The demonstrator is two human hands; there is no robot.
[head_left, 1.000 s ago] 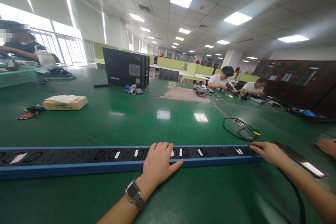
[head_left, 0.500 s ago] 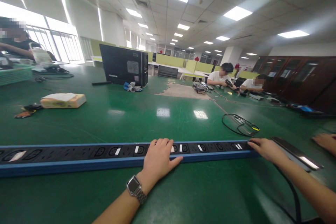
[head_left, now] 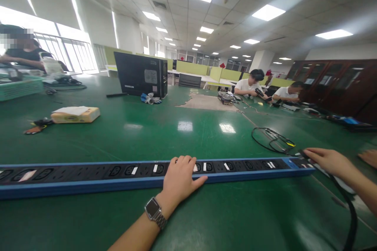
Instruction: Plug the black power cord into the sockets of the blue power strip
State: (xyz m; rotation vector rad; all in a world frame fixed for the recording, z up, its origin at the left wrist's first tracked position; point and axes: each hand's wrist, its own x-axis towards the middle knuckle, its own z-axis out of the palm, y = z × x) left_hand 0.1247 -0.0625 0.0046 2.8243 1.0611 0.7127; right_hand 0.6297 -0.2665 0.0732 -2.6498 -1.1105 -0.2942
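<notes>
A long blue power strip [head_left: 97, 186] with a black socket face and small white labels lies across the table in front of me. My left hand [head_left: 180, 176], with a watch on its wrist, grips it near the middle, fingers over the far edge and thumb on the near edge. Just past the strip's right end is my right hand [head_left: 330, 162], its fingers closed in a pinch. A thick black cable [head_left: 350, 211] runs down from under that hand and seems held in it; the cable's end is hidden. By the fingertips shows a small dark piece, too blurred to name.
A coiled black cable [head_left: 272, 141] lies beyond the right hand. Farther off are a tissue pack [head_left: 77, 115], a computer case [head_left: 138, 72], gloves [head_left: 150, 98] and a green basket [head_left: 20, 89]. Another person's hand [head_left: 368, 157] is at the right edge. Other people sit around the table.
My right hand has moved right, off the strip's end, which now shows its blue tip. The black cable shifted right with it. My left hand stays on the strip.
</notes>
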